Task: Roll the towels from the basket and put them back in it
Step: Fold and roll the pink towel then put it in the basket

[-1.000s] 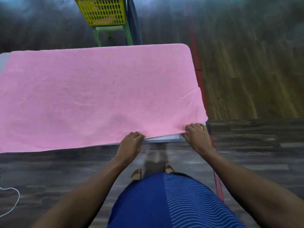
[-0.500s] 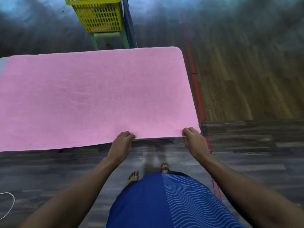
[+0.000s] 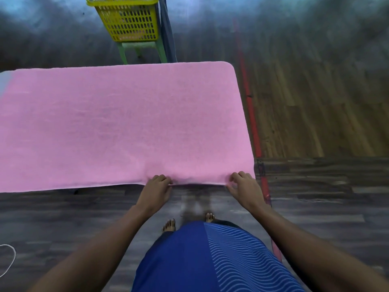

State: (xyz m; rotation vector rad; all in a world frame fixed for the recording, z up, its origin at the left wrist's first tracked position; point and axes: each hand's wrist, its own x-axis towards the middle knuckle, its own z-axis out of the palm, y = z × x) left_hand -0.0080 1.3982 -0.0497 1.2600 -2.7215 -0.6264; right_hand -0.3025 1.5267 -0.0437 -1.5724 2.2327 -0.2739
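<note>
A large pink towel lies spread flat over a table, covering almost all of it. My left hand grips the towel's near edge a little right of the middle, fingers curled over the hem. My right hand grips the same edge at the near right corner. The hem is bunched slightly between the two hands. A yellow plastic basket stands on a green stool beyond the table's far edge.
A grey cloth hangs down beside the basket. A bare strip of table shows at the far left. A red line runs along the wooden floor right of the table. A white cord lies on the floor at left.
The towel's near right corner, which hung out over the table corner, has been pulled in and flattened. Both hands stayed on the near edge, and the hem now bunches between them.
</note>
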